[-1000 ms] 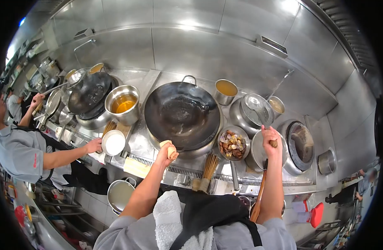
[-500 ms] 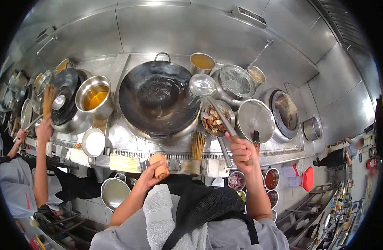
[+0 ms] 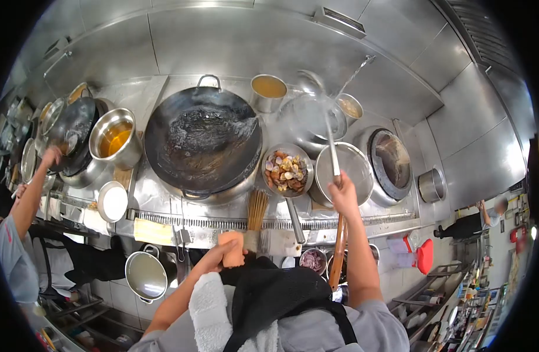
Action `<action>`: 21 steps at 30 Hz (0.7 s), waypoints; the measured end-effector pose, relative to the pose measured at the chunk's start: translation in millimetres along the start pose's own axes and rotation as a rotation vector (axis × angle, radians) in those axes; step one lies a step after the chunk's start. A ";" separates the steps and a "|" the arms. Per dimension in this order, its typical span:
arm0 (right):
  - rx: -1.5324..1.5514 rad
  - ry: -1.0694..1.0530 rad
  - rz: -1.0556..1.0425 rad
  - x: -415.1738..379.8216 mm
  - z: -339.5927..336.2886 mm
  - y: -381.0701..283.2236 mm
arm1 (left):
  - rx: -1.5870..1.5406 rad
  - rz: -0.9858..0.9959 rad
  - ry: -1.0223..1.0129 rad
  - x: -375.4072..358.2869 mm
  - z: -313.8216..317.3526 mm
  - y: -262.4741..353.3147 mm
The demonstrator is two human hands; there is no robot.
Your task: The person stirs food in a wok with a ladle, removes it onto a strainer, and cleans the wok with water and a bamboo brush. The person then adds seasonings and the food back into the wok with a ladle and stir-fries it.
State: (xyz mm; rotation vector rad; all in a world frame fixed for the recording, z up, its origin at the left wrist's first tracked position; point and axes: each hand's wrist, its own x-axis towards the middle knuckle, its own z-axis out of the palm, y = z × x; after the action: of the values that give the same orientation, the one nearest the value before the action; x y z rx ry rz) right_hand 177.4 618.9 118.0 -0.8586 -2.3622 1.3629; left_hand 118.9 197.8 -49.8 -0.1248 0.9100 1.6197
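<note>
Two hands work a steel cooking line under the hood. The right hand (image 3: 343, 196) is wrapped tight around the long handle of a ladle (image 3: 312, 84), whose bowl is raised well beyond the knuckles, over a steaming pot (image 3: 311, 120) at the back of the range. Just to the left of that hand sits a pan of clams (image 3: 287, 171), and just past it a covered pot with a flat lid (image 3: 343, 170). The left hand (image 3: 225, 253) is drawn back close to the body at the front edge of the stove, its fingers curled around a short tan wooden handle (image 3: 233, 249); a bamboo brush (image 3: 257, 214) stands just beside it on the right. Ahead of the left hand, farther along the counter, a large black wok (image 3: 202, 141) holds dark, swirling liquid. Off to its far left, a pot of oil (image 3: 113, 139) stands beside a second wok (image 3: 76, 132), where a co-worker's arm (image 3: 35, 188) reaches up.
</note>
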 end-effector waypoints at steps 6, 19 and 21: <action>-0.530 0.413 -0.410 148.0 -16.4 126.7 | -0.202 0.301 0.169 -40.0 -10.3 -14.1; 1.907 -0.497 0.595 140.3 -27.4 42.8 | -0.199 0.459 0.226 -90.6 -29.2 -34.1; 1.932 -0.517 0.579 109.1 -27.1 16.5 | -0.159 0.437 0.146 -89.2 -43.8 -25.5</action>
State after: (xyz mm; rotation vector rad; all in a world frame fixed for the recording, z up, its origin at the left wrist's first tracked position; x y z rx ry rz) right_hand 111.6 711.3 112.4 -0.4120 0.0179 3.0726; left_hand 149.1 99.9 -43.8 -0.1643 0.9646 2.1124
